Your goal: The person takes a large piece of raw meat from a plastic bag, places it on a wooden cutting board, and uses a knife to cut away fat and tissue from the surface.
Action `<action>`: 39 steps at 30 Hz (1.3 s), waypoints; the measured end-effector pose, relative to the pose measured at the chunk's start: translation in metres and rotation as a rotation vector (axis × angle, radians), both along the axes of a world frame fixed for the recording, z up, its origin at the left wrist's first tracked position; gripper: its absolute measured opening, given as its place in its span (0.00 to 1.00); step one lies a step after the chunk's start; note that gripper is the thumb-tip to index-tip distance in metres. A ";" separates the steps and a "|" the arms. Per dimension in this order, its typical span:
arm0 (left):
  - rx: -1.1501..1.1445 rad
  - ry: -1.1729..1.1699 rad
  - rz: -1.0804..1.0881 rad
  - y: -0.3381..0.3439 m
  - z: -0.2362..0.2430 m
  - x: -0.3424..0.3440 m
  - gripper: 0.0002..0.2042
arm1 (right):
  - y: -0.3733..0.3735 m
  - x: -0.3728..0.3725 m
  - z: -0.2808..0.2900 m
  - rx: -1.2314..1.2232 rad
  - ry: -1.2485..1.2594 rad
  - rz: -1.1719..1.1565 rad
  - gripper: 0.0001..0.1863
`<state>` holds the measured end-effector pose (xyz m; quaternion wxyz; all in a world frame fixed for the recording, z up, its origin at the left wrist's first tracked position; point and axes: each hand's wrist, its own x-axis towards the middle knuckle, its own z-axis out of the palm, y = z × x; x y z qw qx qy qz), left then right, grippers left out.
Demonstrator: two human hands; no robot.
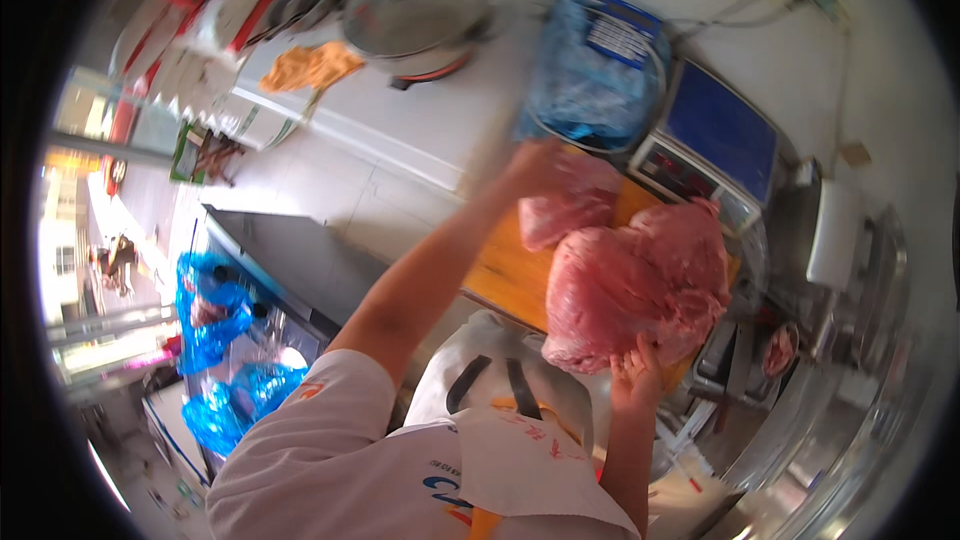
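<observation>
A large pink piece of raw meat [620, 285] lies on a wooden cutting board [495, 272]. Beyond its far left side sits a smaller piece of raw meat [572, 208]. My left hand [538, 166], smeared by motion, is at the far edge of that smaller piece; its fingers do not show clearly. Against the near edge of the large piece rests my right hand [636, 370], its fingers stretched out over the surface without wrapping round it.
Behind the board are a blue plastic bag [585, 90] and a scale with a blue platform [720, 130]. A lidded electric pan [415, 20] and an orange cloth [312, 66] lie on the white counter. Blue-bagged goods [245, 405] stand at left, metal trays [735, 365] at right.
</observation>
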<state>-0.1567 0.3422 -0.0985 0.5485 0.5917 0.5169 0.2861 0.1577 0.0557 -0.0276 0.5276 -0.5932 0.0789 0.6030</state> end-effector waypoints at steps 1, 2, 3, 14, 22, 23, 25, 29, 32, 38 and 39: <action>0.027 0.022 0.036 -0.001 -0.004 0.009 0.37 | 0.003 -0.002 0.000 0.016 -0.033 0.029 0.29; 0.061 0.094 0.076 -0.001 -0.012 0.013 0.40 | 0.003 -0.006 -0.002 0.038 -0.043 0.075 0.31; 0.090 0.183 0.129 -0.001 -0.026 0.006 0.42 | 0.004 -0.013 -0.008 0.061 -0.037 0.135 0.33; -0.369 -0.251 0.556 -0.112 -0.006 -0.060 0.34 | 0.014 0.009 -0.025 -0.009 0.031 0.333 0.31; -0.133 -1.014 0.942 -0.325 0.083 -0.117 0.33 | 0.035 0.038 -0.050 -0.044 0.001 0.551 0.39; -0.081 -1.040 1.009 -0.359 0.089 -0.125 0.32 | 0.036 0.038 -0.050 -0.060 -0.014 0.539 0.38; 0.012 -1.102 1.092 -0.428 0.092 -0.147 0.31 | 0.037 0.031 -0.039 -0.091 -0.051 0.515 0.36; 0.236 -1.054 1.365 -0.564 0.081 -0.198 0.32 | 0.050 0.049 -0.062 -0.128 -0.063 0.495 0.35; 0.435 -1.005 1.711 -0.684 0.066 -0.236 0.29 | 0.052 0.044 -0.056 -0.141 -0.040 0.574 0.34; 0.603 -1.003 2.145 -0.813 0.017 -0.350 0.19 | 0.060 0.043 -0.044 -0.088 -0.169 0.573 0.33; 0.603 -0.993 2.210 -0.842 0.000 -0.371 0.17 | 0.054 0.033 -0.047 -0.103 -0.188 0.569 0.34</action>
